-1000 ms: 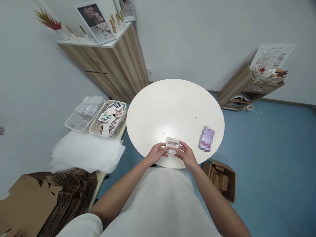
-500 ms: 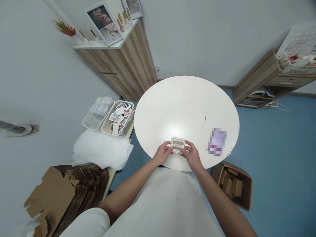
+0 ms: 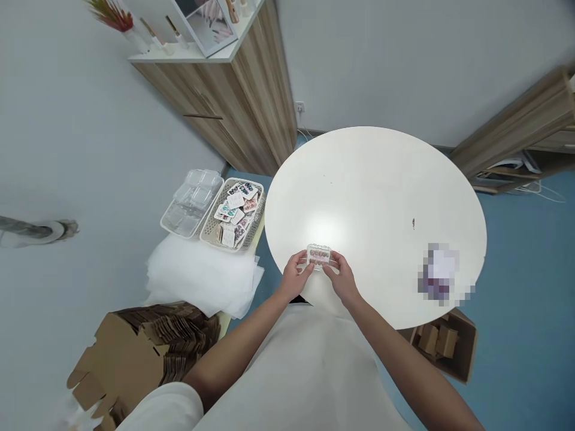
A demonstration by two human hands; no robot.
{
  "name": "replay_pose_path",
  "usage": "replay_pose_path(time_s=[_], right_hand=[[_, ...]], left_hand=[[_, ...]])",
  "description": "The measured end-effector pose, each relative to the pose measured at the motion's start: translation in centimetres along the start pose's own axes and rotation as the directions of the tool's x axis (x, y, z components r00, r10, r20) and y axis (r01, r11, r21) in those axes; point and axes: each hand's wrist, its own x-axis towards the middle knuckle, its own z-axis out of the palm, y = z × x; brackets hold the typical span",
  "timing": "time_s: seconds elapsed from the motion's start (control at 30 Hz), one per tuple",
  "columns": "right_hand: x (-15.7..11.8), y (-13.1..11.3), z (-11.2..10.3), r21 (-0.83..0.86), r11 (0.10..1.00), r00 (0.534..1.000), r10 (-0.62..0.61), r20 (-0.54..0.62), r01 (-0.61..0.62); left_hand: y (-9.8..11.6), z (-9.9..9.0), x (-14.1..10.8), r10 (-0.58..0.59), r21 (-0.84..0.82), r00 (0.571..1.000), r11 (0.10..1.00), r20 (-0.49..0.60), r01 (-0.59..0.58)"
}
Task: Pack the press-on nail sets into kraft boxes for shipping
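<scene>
Case (image 3: 318,256): clear, held over the near part of the table (image 3: 372,197); probably light, stiff plastic, slick, liable to crack if squeezed.
Case ends: likely the best hold, pinched gently, leaving the broad face free.
Left hand (image 3: 294,276): grasping the left end.
Right hand (image 3: 344,280): grasping the right end.
Basket (image 3: 255,226): left of the table, piled with cards (image 3: 235,200).
Carton (image 3: 469,347): on the floor, partly hidden by the table.

Transparent plastic case (image 3: 319,255) patterned with two rows of pinkish-brown spots; white tabletop (image 3: 372,185); cabinet (image 3: 258,90) in streaked grey-brown wood grain; blue floor (image 3: 530,299); white lattice-patterned basket (image 3: 255,220); tan-brown flattened cardboard boxes (image 3: 130,353); red-and-green plant (image 3: 114,15).
</scene>
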Motion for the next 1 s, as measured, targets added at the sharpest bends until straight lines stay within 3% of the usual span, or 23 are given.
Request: replay_pose_path(time_s=[0.13, 0.27, 0.47, 0.6, 0.8, 1.0], right_hand=[[2.6, -0.7, 5.1, -0.150, 0.987, 0.998, 0.052, -0.040, -0.057], [5.9, -1.2, 10.1, -0.203, 0.976, 0.996, 0.085, 0.005, -0.082], [10.0, -1.8, 15.0, -0.268, 0.957, 0.994, 0.099, -0.040, -0.106], [11.3, -1.9, 16.0, -0.310, 0.946, 0.995, 0.082, -0.064, -0.098], [12.0, -1.5, 15.6, -0.362, 0.932, 1.000, 0.009, -0.028, -0.019], [11.7, -0.4, 15.1, -0.404, 0.914, 0.999, 0.020, -0.034, -0.032]], left_hand=[[-0.8, -4.5, 2.7, -0.055, 0.026, 0.998, 0.998, -0.043, 0.056], [-2.0, -8.5, 6.2, -0.127, 0.026, 0.991, 0.991, -0.042, 0.128], [-3.5, -11.7, 11.1, -0.155, 0.040, 0.987, 0.987, -0.040, 0.156], [-3.6, -12.1, 12.4, -0.145, 0.065, 0.989, 0.987, -0.016, 0.146], [-3.7, -11.6, 12.3, -0.127, 0.082, 0.992, 0.989, 0.017, 0.125], [-3.8, -11.1, 11.4, -0.086, 0.092, 0.995, 0.992, -0.043, 0.089]])
